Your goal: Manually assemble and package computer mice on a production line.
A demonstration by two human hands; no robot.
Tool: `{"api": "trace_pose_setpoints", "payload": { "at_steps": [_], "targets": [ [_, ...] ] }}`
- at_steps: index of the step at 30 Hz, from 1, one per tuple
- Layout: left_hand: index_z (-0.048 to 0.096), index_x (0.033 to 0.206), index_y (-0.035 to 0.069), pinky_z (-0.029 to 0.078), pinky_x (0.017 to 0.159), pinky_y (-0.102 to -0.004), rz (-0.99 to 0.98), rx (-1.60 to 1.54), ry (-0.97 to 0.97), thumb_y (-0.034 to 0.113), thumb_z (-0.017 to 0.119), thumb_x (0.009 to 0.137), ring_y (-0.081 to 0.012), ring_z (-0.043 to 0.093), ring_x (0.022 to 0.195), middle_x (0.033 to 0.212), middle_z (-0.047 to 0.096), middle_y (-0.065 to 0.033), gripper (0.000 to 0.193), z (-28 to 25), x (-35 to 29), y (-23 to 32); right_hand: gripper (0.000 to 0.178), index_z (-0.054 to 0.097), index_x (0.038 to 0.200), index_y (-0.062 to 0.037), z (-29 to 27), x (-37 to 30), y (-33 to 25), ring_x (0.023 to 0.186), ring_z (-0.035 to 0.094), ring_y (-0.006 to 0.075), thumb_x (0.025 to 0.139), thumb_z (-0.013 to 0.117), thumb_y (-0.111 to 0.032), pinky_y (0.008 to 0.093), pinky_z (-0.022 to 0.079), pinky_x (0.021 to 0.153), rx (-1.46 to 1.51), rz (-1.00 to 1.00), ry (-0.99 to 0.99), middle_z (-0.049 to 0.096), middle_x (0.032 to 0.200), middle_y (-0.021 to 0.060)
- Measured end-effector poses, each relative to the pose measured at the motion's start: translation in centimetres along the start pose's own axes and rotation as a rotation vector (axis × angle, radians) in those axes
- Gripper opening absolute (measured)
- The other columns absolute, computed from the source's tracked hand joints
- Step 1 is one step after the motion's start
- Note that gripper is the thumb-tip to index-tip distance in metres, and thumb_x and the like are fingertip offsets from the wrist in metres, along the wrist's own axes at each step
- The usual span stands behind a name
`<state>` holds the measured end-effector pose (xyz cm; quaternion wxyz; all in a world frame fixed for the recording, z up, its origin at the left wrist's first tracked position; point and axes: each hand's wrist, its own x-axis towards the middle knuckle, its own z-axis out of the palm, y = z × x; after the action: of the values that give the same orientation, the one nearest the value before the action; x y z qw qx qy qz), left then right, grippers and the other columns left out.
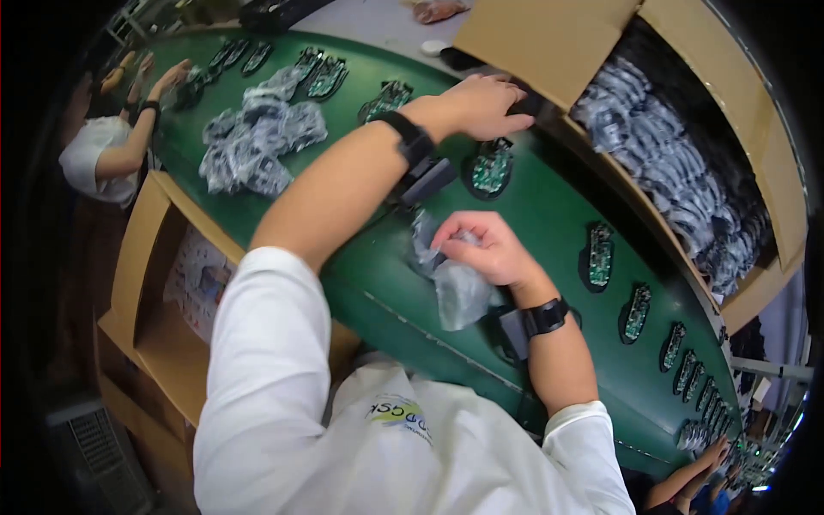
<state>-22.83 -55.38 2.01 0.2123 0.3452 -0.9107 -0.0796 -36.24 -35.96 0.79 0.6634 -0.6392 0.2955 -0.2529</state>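
My left hand reaches across the green work surface to its far side, palm down with the fingers stretched out. Just below it lies a dark oval housing with a green circuit board, and another circuit-board unit is partly hidden behind my wrist. Closer to my body, my right hand is closed, thumb and fingers pinching a crumpled clear plastic bag. Part of that bag hangs below the hand; whether anything is inside it I cannot tell.
Bagged parts lie heaped at the left. More circuit-board units line the surface to the right. A cardboard box full of wrapped parts stands at the far right, another open box at near left. People work at both ends.
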Motion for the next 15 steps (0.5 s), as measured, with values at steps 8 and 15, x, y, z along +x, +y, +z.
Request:
{"api": "trace_pose_setpoints", "payload": {
  "at_steps": [8, 15],
  "targets": [
    [0.063, 0.135, 0.0, 0.052, 0.088, -0.033, -0.253, -0.782, -0.195, 0.015, 0.073, 0.093, -0.0171, 0.066, 0.096, 0.103, 0.073, -0.012, 0.046, -9.8, -19.3, 9.4, 0.04, 0.067, 0.128, 0.001, 0.3, -0.8, -0.5, 0.104, 0.063, 0.0142, 0.089, 0.075, -0.003, 0.0303, 0.05, 0.094, -0.017, -0.211, 0.172, 0.07, 0.12, 0.0064],
    [0.074, 0.088, 0.003, 0.045, 0.06, -0.0329, -0.232, -0.232, 0.264, 0.014, 0.074, 0.093, -0.019, 0.058, 0.067, 0.071, 0.061, -0.0079, 0.012, -6.6, -21.5, 8.2, 0.016, 0.078, 0.099, -0.0028, 1.5, 0.2, -1.5, 0.07, 0.065, 0.0095, 0.087, 0.082, -0.012, 0.0269, 0.053, 0.066, -0.521, -0.133, 0.398, 0.074, 0.081, 0.008]
  ]
}}
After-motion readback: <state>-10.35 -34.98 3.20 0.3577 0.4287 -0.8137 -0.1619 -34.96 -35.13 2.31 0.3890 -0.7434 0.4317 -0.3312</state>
